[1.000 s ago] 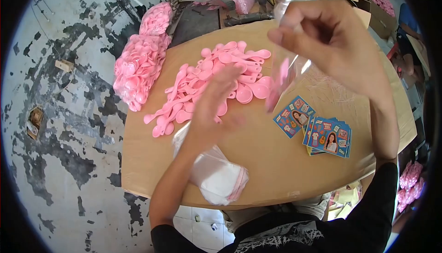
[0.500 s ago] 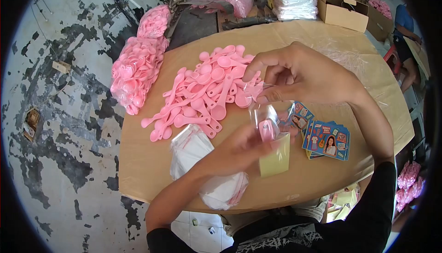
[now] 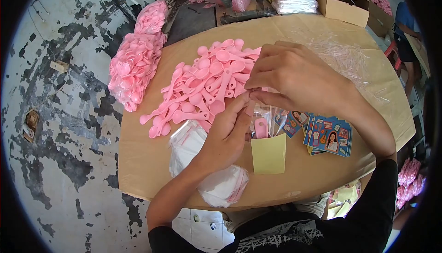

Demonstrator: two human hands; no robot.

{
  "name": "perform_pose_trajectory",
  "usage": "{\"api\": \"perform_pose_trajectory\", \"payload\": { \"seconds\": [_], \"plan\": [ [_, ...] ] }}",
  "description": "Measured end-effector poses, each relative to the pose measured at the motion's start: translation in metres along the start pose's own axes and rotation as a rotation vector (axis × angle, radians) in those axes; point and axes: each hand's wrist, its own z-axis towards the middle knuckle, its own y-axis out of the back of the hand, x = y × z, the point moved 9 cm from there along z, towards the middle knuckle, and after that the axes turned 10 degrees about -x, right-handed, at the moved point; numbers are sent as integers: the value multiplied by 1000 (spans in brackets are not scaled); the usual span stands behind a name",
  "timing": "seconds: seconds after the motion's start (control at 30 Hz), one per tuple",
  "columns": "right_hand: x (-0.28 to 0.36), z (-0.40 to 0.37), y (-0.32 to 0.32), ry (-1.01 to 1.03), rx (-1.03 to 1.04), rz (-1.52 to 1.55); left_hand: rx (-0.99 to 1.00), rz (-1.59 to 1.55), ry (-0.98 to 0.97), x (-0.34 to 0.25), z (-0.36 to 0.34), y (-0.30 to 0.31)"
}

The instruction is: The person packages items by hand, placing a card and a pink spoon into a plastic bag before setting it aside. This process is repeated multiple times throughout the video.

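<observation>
Loose pink spoons [image 3: 207, 85] lie heaped on the cardboard-covered table [image 3: 152, 161] near blue picture cards [image 3: 329, 135] and stacked empty bags [image 3: 221, 186], with cardboard boxes [image 3: 343, 7] behind.

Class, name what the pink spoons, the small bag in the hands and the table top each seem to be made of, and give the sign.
The spoons are likely moulded plastic: smooth, uniform pink with a soft sheen. The bag looks like thin clear plastic film, glossy and crinkled; the yellow card inside shows through. The table top is probably cardboard or brown paper: matt, flat tan.
</observation>
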Motion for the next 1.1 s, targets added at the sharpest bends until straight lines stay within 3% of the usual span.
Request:
{"api": "perform_pose_trajectory", "payload": {
  "seconds": [0.17,0.27,0.33,0.47,0.57,0.67,0.73,0.8,0.9,1.0,1.07,1.1],
  "plan": [
    [-5,-4,-11,-17,59,0,29,213,-135,3,0,0],
    [-10,-5,-16,-83,112,-10,110,308,-53,15,-1,-4],
    [-19,-1,-7,-189,-14,94,89,198,-112,16,6,0],
    [-54,-2,29,-447,-293,302,94,-243,-5,-8,6,-5],
    [-80,-7,52,-530,-80,629,-7,-271,36,5,12,5],
    [-119,-51,26,-604,392,1030,-57,-242,94,8,18,17],
    [-185,-100,5,-370,272,15,-86,-320,147,16,22,18],
    [-204,-100,15,-360,132,-344,-88,-351,178,16,24,17],
    [-189,-63,28,-680,61,42,-88,-311,222,30,24,22],
    [-112,-42,-11,-682,199,580,-115,-379,211,31,27,27],
    [-69,-39,-45,-613,340,666,-125,-450,157,20,26,28],
    [-62,-35,-53,-635,316,707,-153,-466,149,17,26,29]
  ]
}}
